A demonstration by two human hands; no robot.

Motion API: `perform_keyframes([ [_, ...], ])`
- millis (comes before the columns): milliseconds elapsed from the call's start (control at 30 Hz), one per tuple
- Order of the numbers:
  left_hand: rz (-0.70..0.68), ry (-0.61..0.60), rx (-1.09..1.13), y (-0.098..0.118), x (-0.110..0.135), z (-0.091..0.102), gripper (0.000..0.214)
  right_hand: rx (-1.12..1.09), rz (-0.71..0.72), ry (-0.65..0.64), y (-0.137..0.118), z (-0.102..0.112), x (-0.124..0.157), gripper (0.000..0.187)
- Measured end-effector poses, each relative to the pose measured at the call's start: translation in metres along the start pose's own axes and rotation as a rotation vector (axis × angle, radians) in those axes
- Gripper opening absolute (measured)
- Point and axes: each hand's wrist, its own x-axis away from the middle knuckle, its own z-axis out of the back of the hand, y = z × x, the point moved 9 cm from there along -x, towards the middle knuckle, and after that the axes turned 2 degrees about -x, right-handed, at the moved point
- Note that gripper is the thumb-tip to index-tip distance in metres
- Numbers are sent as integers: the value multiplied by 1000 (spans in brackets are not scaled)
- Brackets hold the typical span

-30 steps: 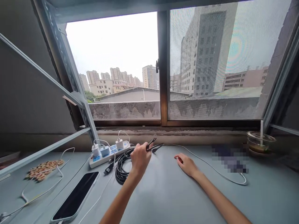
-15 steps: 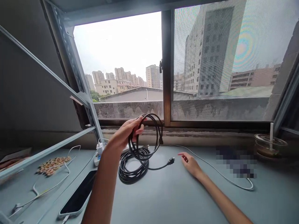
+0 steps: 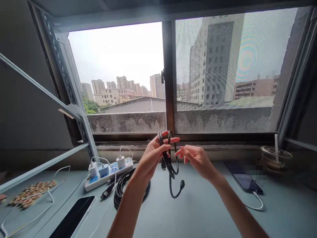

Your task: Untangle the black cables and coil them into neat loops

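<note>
My left hand (image 3: 153, 154) is raised above the grey desk (image 3: 188, 211) with its fingers closed round a small coil of black cable (image 3: 170, 162). One loose end with a plug (image 3: 182, 183) dangles below the coil. My right hand (image 3: 195, 158) is lifted beside the coil on its right, fingers apart, fingertips close to the loops; I cannot tell whether they touch. A bigger bundle of black cable (image 3: 123, 188) lies on the desk under my left forearm.
A white power strip (image 3: 109, 169) with chargers sits at the back left. One phone (image 3: 71, 219) lies front left, another phone (image 3: 244, 180) on a white lead at the right. A plastic cup (image 3: 273, 158) stands far right. Small brown pieces (image 3: 29, 193) lie at the left edge.
My left hand has gathered the black cable into a tighter coil and brought it toward the middle. My right hand has lifted off the desk and come up beside the coil.
</note>
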Motion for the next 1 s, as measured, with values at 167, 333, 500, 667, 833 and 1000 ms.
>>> perform_keyframes([
  [167,-141,32,-14,14,-5,-3,60,81,126,93,-61,-7,-8,43],
  [333,-161,121,34,9,-14,11,64,66,94,130,-52,-22,-25,30],
  [500,-257,251,-120,16,-20,46,49,-208,2,252,-26,-15,-39,32],
  [667,-293,373,-118,33,-11,88,51,-798,-67,468,-8,28,-31,28],
  [833,-349,467,-49,44,-3,112,44,-986,-108,531,-3,67,-14,17],
  [1000,-458,717,-88,45,11,153,34,-936,-158,530,-8,90,8,18],
])
